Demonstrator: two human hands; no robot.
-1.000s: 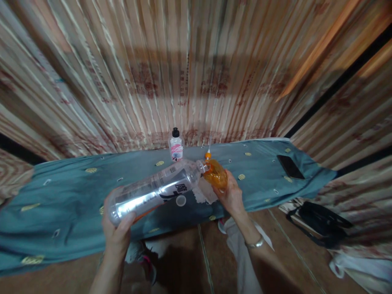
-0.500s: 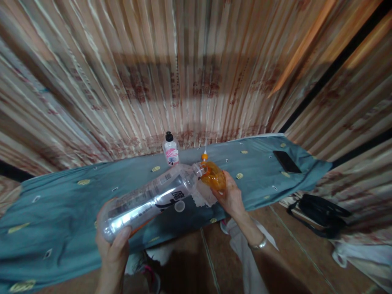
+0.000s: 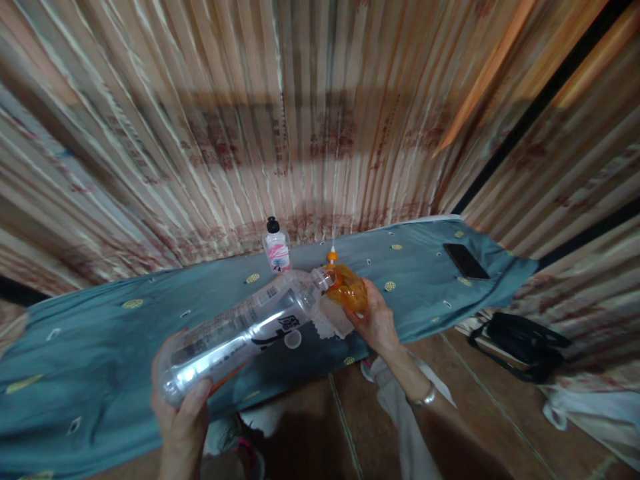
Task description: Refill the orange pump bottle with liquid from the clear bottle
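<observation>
My left hand [image 3: 183, 417] grips the base of a large clear plastic bottle [image 3: 240, 330], tipped almost flat with its open neck pointing right. My right hand [image 3: 374, 321] holds a small orange bottle [image 3: 349, 290] tilted under that neck, so the two mouths meet. A clear bottle cap [image 3: 293, 339] and a white lacy cloth [image 3: 333, 321] lie on the table beneath the bottles. An orange cap with a thin nozzle [image 3: 332, 255] stands just behind the orange bottle.
A teal cloth [image 3: 100, 333] covers the long table. A small white bottle with a black cap [image 3: 276, 246] stands at the back by the striped curtain. A black phone [image 3: 465, 261] lies at the right end. A black bag [image 3: 520, 343] sits on the floor.
The view has shifted slightly, so both hands and bottles appear a little lower and to the left. The bottles stay joined mouth to mouth.
</observation>
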